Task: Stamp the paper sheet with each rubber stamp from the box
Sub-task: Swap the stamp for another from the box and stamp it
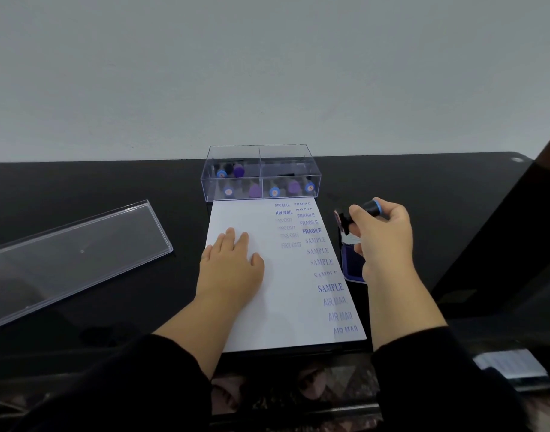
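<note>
A white paper sheet [277,307] lies on the black table, its right side covered with blue prints reading AIR MAIL, FRAGILE, SAMPLE and FAX OUT. My left hand [231,263] rests flat on the sheet's left half, fingers straight. My right hand [383,235] grips a black rubber stamp with a blue ring [372,207], held tilted above the blue ink pad [350,263] just right of the sheet. Behind the sheet stands the clear plastic box [261,173] with several blue- and purple-topped stamps inside.
The box's clear lid [71,254] lies on the table to the left. The black table [111,188] ends at a pale wall behind the box. A dark object slants along the right edge. Patterned floor shows below the table's front edge.
</note>
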Action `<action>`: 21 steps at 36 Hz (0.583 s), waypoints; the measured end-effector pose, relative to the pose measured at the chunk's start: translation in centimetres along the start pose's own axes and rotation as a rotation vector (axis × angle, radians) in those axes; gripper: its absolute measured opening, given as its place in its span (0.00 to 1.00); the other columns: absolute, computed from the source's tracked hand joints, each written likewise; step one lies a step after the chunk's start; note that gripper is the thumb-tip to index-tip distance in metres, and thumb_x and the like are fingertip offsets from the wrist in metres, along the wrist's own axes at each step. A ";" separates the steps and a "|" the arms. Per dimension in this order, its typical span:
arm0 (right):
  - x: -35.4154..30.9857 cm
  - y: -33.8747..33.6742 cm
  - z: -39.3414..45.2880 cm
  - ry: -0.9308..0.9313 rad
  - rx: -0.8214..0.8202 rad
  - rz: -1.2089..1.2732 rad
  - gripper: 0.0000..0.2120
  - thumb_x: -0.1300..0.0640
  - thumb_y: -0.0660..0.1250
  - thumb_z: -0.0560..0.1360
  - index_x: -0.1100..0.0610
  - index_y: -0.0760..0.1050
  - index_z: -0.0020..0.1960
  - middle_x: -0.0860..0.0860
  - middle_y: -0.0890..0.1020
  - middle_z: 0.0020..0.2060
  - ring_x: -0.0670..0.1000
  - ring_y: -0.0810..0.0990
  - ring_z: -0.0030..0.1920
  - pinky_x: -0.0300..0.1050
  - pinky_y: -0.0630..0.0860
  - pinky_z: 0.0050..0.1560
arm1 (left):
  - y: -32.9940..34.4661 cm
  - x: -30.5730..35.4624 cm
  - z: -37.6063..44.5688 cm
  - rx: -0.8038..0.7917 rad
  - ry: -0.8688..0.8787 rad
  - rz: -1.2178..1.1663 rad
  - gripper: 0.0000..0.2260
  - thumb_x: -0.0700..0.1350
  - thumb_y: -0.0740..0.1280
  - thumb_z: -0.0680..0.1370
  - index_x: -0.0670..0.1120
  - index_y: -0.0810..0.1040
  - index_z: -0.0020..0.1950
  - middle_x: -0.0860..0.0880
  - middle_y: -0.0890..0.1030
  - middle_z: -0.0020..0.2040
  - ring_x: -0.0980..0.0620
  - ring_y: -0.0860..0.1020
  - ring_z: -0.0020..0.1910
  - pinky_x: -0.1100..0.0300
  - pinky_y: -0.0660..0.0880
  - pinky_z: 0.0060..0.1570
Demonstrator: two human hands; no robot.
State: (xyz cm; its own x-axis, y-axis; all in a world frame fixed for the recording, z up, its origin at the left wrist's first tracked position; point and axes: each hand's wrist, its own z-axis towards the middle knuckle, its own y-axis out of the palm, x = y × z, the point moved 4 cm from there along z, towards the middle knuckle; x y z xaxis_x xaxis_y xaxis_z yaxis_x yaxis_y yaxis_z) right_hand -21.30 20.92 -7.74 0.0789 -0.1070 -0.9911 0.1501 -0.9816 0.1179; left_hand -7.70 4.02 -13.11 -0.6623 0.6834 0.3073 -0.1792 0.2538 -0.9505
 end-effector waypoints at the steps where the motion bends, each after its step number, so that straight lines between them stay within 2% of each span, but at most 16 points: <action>1: 0.0 0.0 0.0 -0.001 0.000 0.000 0.15 0.59 0.69 0.74 0.49 0.69 0.57 0.46 0.77 0.40 0.44 0.79 0.39 0.38 0.71 0.30 | 0.0 0.0 0.0 -0.001 -0.001 -0.001 0.24 0.51 0.48 0.82 0.49 0.49 0.78 0.49 0.46 0.79 0.51 0.45 0.77 0.55 0.41 0.73; 9: 0.0 0.0 0.0 -0.009 -0.006 -0.006 0.16 0.60 0.69 0.74 0.50 0.69 0.58 0.46 0.77 0.39 0.43 0.79 0.38 0.37 0.72 0.30 | 0.0 0.0 0.0 0.003 0.001 0.007 0.24 0.51 0.48 0.82 0.49 0.49 0.78 0.49 0.46 0.79 0.51 0.45 0.77 0.54 0.42 0.74; 21: 0.1 -0.1 0.1 -0.001 0.004 -0.010 0.16 0.59 0.70 0.73 0.49 0.69 0.58 0.47 0.78 0.41 0.45 0.80 0.42 0.37 0.71 0.30 | 0.0 0.0 0.0 0.008 0.003 0.005 0.25 0.51 0.48 0.82 0.49 0.49 0.78 0.49 0.46 0.79 0.51 0.45 0.77 0.54 0.42 0.74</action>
State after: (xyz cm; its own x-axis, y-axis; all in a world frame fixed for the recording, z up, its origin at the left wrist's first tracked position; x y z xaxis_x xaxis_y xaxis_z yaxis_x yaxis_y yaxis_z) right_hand -21.43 20.96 -7.88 0.0763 -0.0969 -0.9924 0.1473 -0.9833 0.1073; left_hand -7.70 4.01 -13.15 -0.6608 0.6868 0.3029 -0.1818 0.2451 -0.9523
